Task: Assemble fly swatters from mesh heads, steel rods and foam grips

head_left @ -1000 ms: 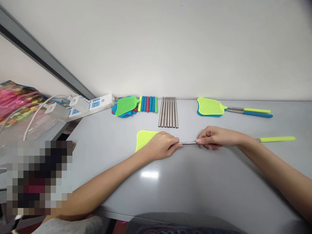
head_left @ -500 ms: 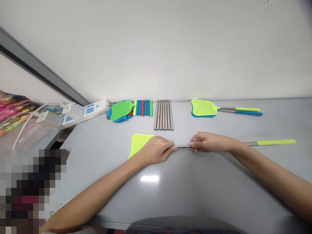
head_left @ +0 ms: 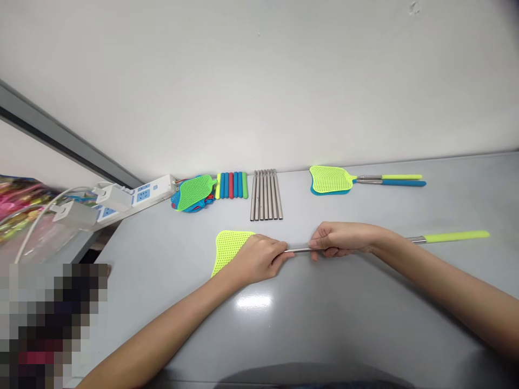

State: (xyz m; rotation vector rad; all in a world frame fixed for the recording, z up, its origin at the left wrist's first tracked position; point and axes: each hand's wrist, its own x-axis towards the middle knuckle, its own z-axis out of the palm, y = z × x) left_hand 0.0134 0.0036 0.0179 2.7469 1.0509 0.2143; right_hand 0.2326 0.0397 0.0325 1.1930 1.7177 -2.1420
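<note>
A yellow-green fly swatter [head_left: 230, 249] with a metal telescopic rod lies crosswise in front of me, its head to the left and its yellow grip to the right. My left hand [head_left: 261, 258] is closed round the neck end, covering where head and rod meet. Further right along the same rod, my right hand [head_left: 334, 239] pinches it between thumb and fingers, its other fingers curled. A short stretch of bare rod shows between the two hands. My right wrist and forearm hide part of the rod before the grip.
Along the wall lie stacked swatter heads [head_left: 197, 193], a row of coloured grips [head_left: 231, 185], several metal rods [head_left: 266, 195] and two assembled swatters [head_left: 330, 179]. A power strip [head_left: 152, 190] with plugged-in chargers and cables is at the left, by plastic-wrapped goods [head_left: 24, 205].
The camera view has tilted and shifted slightly. Both hands keep hold of the swatter, and the fingers of my right hand have shifted a little on the rod.
</note>
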